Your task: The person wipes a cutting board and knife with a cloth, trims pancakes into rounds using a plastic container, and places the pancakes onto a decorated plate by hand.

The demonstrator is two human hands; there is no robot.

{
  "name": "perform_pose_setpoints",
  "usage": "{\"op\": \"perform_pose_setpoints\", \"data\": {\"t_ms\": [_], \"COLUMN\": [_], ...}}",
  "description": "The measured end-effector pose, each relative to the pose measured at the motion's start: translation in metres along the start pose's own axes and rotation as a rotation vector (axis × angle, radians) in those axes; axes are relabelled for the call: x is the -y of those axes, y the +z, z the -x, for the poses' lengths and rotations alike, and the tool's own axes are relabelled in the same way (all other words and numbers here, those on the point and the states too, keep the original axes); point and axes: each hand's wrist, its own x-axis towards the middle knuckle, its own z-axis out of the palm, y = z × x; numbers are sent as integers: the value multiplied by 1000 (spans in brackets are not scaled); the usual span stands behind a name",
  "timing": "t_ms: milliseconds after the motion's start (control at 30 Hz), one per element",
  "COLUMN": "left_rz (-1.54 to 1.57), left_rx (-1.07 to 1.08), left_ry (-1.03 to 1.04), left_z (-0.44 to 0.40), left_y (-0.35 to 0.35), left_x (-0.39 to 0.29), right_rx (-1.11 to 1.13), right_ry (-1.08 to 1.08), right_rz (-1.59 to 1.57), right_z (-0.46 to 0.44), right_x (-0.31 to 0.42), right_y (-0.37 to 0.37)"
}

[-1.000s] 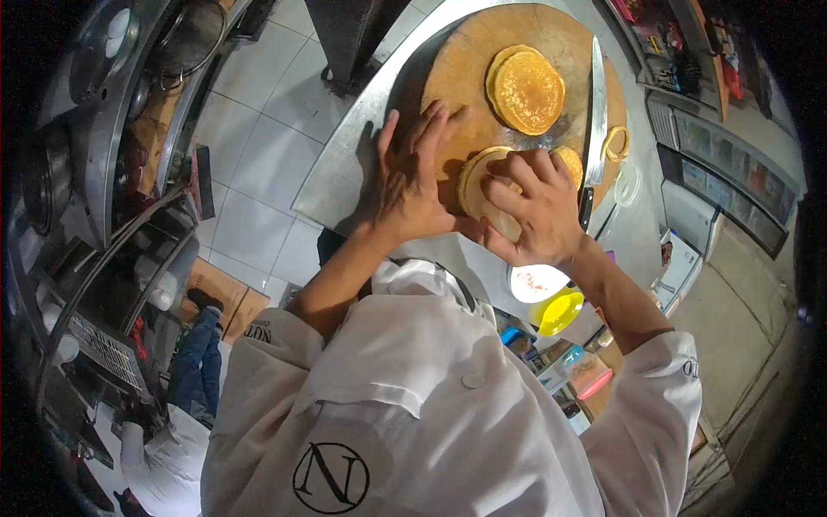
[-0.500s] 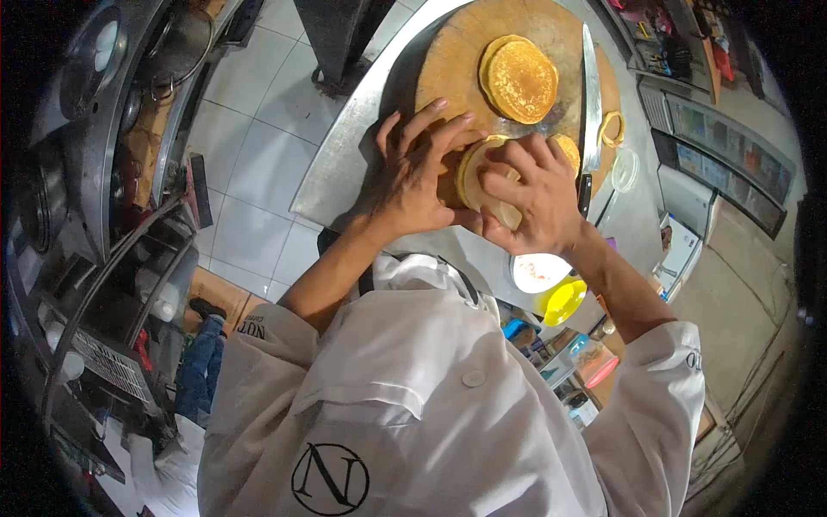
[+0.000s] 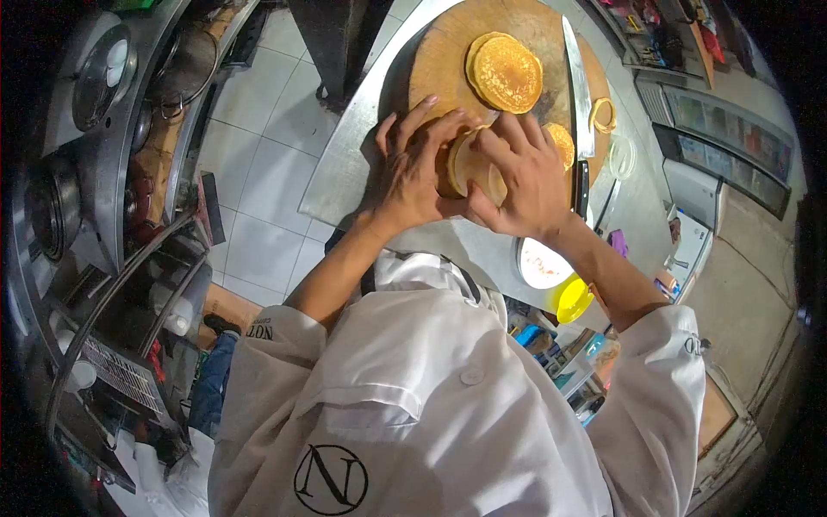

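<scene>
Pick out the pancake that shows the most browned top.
The far pancake on the round board, its browned face nearly all visible. The right hand partly hides the rightmost pancake; the pale-topped pancake lies by the left hand.

White jacket (image 3: 508, 448), loose cloth, many soft creases. On the chest, a round badge (image 3: 331, 480): black letter N inside a thin black ring. Above it, a pocket flap (image 3: 362, 403) of the same white cloth, edge curved. One pale round button (image 3: 471, 376) towards the right of the front. Dark band (image 3: 369, 281) near the neck, partly visible. Left sleeve (image 3: 280, 358) short and wide; black lettering, "NOT" readable, remainder unclear. Right sleeve (image 3: 648, 379) likewise short, black letters near its outer edge. Forearms bare.
</scene>
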Motion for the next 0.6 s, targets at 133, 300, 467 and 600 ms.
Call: {"op": "perform_pose_setpoints", "data": {"t_ms": [133,300,467,600], "left_rz": [35,33,31,6], "left_rx": [23,-6,-21,-7], "left_ry": [-48,-33,-6,-41], "left_z": [-1,-1,-2,2], "left_y": [-2,0,1,3], "left_x": [-4,-2,-1,3], "right_rx": [31,-58,4,-11], "right_ry": [-161,-26,-184,-111], "right_rz": [28,5,22,-11], "right_z": [3,-1,1,0], "right_x": [-16,-2,-15,-7], "right_y": [-6,4,-5,-1]}}
